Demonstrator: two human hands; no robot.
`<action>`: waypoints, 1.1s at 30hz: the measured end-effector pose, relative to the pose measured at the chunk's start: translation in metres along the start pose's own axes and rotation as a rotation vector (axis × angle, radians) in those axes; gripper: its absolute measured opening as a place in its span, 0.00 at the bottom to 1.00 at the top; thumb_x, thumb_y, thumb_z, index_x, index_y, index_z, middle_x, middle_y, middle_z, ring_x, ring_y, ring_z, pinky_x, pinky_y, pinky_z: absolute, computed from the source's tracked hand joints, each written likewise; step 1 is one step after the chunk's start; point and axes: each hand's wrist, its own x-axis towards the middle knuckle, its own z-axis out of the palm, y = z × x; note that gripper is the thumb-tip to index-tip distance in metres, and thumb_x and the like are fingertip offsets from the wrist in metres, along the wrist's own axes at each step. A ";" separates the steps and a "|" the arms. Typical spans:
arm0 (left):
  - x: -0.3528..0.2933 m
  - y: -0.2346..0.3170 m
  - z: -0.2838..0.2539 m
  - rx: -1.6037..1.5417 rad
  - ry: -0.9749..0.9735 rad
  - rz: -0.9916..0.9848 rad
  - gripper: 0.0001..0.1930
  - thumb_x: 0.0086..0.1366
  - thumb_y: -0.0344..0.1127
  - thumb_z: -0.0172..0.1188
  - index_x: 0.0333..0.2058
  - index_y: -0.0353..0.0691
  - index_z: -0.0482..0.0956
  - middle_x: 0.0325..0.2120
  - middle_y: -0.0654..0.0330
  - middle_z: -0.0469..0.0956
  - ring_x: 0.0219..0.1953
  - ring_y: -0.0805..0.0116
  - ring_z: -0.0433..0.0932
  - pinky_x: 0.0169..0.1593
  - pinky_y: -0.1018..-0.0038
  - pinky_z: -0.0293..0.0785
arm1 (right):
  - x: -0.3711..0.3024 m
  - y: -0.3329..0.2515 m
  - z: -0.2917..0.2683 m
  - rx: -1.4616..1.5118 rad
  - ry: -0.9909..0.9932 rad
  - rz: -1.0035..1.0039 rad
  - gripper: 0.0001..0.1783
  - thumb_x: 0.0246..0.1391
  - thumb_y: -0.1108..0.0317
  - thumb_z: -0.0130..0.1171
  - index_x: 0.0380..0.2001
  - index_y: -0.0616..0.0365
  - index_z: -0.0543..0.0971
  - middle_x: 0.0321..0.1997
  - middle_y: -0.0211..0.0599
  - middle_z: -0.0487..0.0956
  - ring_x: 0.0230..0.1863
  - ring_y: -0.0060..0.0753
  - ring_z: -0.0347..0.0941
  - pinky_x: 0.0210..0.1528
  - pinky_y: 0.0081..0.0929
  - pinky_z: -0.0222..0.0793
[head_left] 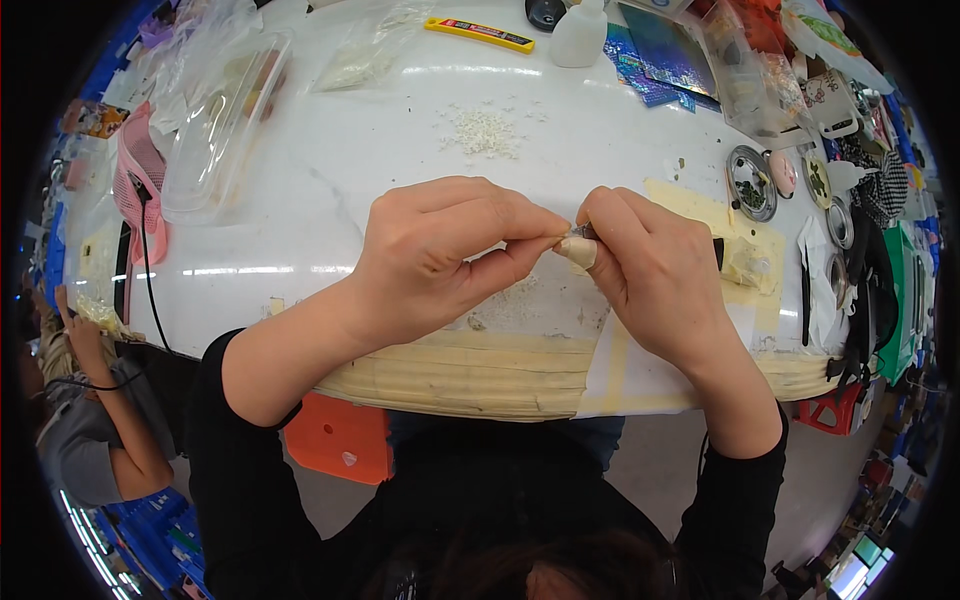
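Note:
My left hand [430, 255] and my right hand [665, 275] meet above the near middle of the white table [330, 140]. Thumb and forefinger of the left are pinched together, and whatever lies between their tips is too small to name. The right hand's fingers close on a small grey metal piece [588, 231], mostly covered by them. Beige tape [577, 249] wraps a digit of that hand. Beyond both hands lies a loose pile of tiny white pieces [486, 132]. More small bits are scattered under the hands.
A clear plastic box [222, 130] and pink mesh cloth [142, 185] are at left. Far back lie a yellow cutter [480, 35], a white bottle [580, 36] and shiny blue sheets [668, 50]. Round tins [752, 184] stand at right. Another person's hand [84, 335] shows far left.

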 end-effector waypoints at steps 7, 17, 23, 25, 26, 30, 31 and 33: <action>0.000 0.000 -0.001 0.009 -0.007 0.019 0.11 0.51 0.17 0.66 0.35 0.35 0.84 0.25 0.58 0.83 0.25 0.70 0.81 0.28 0.79 0.75 | 0.001 0.000 -0.001 0.012 -0.015 -0.009 0.09 0.45 0.78 0.58 0.30 0.56 0.70 0.24 0.36 0.72 0.23 0.44 0.71 0.24 0.35 0.65; -0.001 0.000 0.001 -0.010 -0.004 -0.013 0.11 0.52 0.18 0.66 0.35 0.35 0.84 0.25 0.58 0.82 0.25 0.71 0.81 0.29 0.79 0.75 | -0.001 0.001 -0.001 -0.008 -0.023 -0.040 0.07 0.49 0.73 0.60 0.30 0.55 0.71 0.24 0.35 0.72 0.22 0.43 0.70 0.22 0.34 0.63; -0.001 0.001 -0.001 -0.039 -0.010 -0.072 0.09 0.53 0.18 0.66 0.35 0.34 0.84 0.25 0.58 0.83 0.26 0.72 0.81 0.30 0.80 0.76 | 0.000 0.003 0.000 -0.020 0.030 -0.065 0.12 0.51 0.66 0.63 0.28 0.54 0.69 0.21 0.32 0.70 0.23 0.38 0.72 0.20 0.34 0.63; 0.001 -0.001 -0.003 -0.055 0.002 -0.120 0.08 0.55 0.19 0.65 0.35 0.34 0.84 0.26 0.59 0.83 0.27 0.73 0.81 0.32 0.80 0.77 | 0.000 0.004 0.001 -0.015 0.039 -0.066 0.14 0.53 0.63 0.64 0.28 0.54 0.69 0.21 0.31 0.70 0.22 0.38 0.71 0.19 0.33 0.63; 0.002 -0.005 -0.003 -0.044 0.011 -0.180 0.07 0.55 0.19 0.65 0.35 0.33 0.84 0.26 0.59 0.83 0.28 0.73 0.81 0.33 0.80 0.77 | 0.000 0.005 0.002 -0.013 0.043 -0.066 0.15 0.53 0.61 0.64 0.27 0.54 0.69 0.20 0.31 0.70 0.21 0.38 0.70 0.19 0.33 0.63; 0.008 -0.031 -0.016 0.060 -0.025 -0.426 0.05 0.59 0.25 0.64 0.35 0.33 0.84 0.28 0.59 0.84 0.31 0.73 0.82 0.35 0.79 0.77 | 0.002 0.005 0.002 -0.009 0.065 -0.040 0.17 0.54 0.57 0.65 0.26 0.54 0.68 0.19 0.31 0.69 0.19 0.37 0.68 0.18 0.32 0.61; 0.009 -0.035 -0.018 0.093 -0.043 -0.473 0.05 0.60 0.26 0.63 0.35 0.33 0.84 0.29 0.59 0.84 0.30 0.74 0.82 0.35 0.79 0.77 | 0.002 0.006 0.002 -0.012 0.068 -0.037 0.17 0.54 0.57 0.65 0.26 0.54 0.68 0.19 0.31 0.69 0.18 0.37 0.68 0.18 0.31 0.61; 0.010 -0.039 -0.023 0.143 -0.073 -0.528 0.05 0.60 0.28 0.64 0.34 0.33 0.84 0.28 0.61 0.84 0.29 0.75 0.80 0.36 0.79 0.75 | 0.002 0.005 0.000 0.001 0.048 -0.017 0.17 0.55 0.57 0.64 0.26 0.56 0.69 0.19 0.33 0.69 0.19 0.37 0.67 0.19 0.31 0.60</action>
